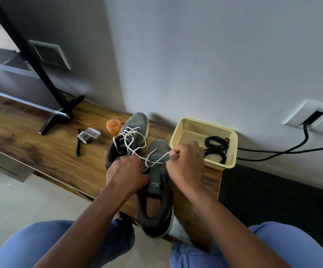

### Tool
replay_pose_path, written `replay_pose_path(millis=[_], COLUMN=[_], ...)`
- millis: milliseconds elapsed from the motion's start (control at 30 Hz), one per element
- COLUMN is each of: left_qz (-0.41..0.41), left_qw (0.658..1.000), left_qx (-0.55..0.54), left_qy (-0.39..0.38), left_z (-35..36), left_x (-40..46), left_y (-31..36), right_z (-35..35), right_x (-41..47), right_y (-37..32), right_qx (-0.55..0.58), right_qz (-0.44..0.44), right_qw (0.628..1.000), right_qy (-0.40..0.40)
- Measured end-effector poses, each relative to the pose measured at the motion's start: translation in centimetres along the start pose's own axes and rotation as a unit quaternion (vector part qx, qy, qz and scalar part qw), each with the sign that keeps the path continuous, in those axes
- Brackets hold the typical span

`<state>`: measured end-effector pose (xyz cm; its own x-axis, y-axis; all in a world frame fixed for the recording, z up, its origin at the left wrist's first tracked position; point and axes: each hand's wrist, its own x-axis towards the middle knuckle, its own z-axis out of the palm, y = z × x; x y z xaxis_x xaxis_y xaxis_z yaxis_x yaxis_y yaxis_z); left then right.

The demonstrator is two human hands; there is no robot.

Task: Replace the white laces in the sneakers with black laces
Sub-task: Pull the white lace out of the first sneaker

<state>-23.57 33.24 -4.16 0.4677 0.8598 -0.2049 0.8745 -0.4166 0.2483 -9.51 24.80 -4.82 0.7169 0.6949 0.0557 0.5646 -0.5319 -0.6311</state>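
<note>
- Two grey sneakers sit on the wooden bench, toes toward the wall: the near sneaker (156,200) overhangs the bench's front edge at its heel, and the far sneaker (131,132) stands just behind and to its left.
- Both uppers look like soft, matte fabric over pale rubber soles; the near one's padded tongue carries small printed lettering I can't read.
- I see a thin, round white lace (129,140) looping loosely over the far sneaker, and a strand crossing to the near sneaker's eyelets.
- My right hand (185,163) is curled, thumb and fingers pinching the white lace above the near sneaker's upper eyelets.
- My left hand (126,174) is curled over the left side of the near sneaker at the tongue; lace strands run in under its fingers, but I can't tell whether it grips the lace or the shoe.
- Just right of my right hand, at the bench's right end, stands a pale yellow perforated plastic basket (187,128) holding coiled black laces (216,146).
- Left of the far sneaker stand a small orange tub (114,126), a clear plastic box (88,135) and a dark pen (78,143).
- Farther left, a black stand foot (60,115) rests on the grained wood.
</note>
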Motion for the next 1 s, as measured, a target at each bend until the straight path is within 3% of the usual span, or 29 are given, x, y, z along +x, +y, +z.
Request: replay_pose_path(millis=[133, 333, 433, 600, 700, 800, 900, 1000], left_qz=[0.003, 0.016, 0.022, 0.028, 0.021, 0.008, 0.005, 0.003], left_qw=[1.000, 1.000, 1.000, 1.000, 1.000, 1.000, 0.999, 0.999], left_qx=[0.004, -0.002, -0.003, -0.002, 0.002, 0.018, 0.030, 0.046], left_qy=[0.004, -0.003, -0.002, 0.010, 0.012, 0.016, 0.016, 0.008], left_z=[0.0, 0.1, 0.1, 0.4, 0.4, 0.2, 0.1, 0.1], left_x=[0.0, -0.2, -0.2, -0.1, -0.2, -0.2, -0.2, -0.1], left_y=[0.1, 0.4, 0.5, 0.4, 0.5, 0.4, 0.5, 0.5], right_z=[-0.5, 0.3, 1.5, 2.1, 2.0, 0.8, 0.1, -0.2], right_x=[0.0, -1.2, -1.4, -1.5, -1.4, -0.6, 0.2, 1.0], right_y=[0.1, -0.8, -0.5, -0.1, -0.2, -0.2, -0.3, 0.3], right_qx=[0.062, -0.136, -0.202, -0.207, -0.113, 0.108, 0.305, 0.413], right_qz=[0.030, -0.179, -0.192, -0.192, -0.142, -0.019, 0.105, 0.165], right_qw=[0.997, 0.974, 0.957, 0.959, 0.983, 0.994, 0.946, 0.895], right_qy=[0.030, -0.032, -0.081, -0.032, -0.020, -0.017, 0.003, 0.044])
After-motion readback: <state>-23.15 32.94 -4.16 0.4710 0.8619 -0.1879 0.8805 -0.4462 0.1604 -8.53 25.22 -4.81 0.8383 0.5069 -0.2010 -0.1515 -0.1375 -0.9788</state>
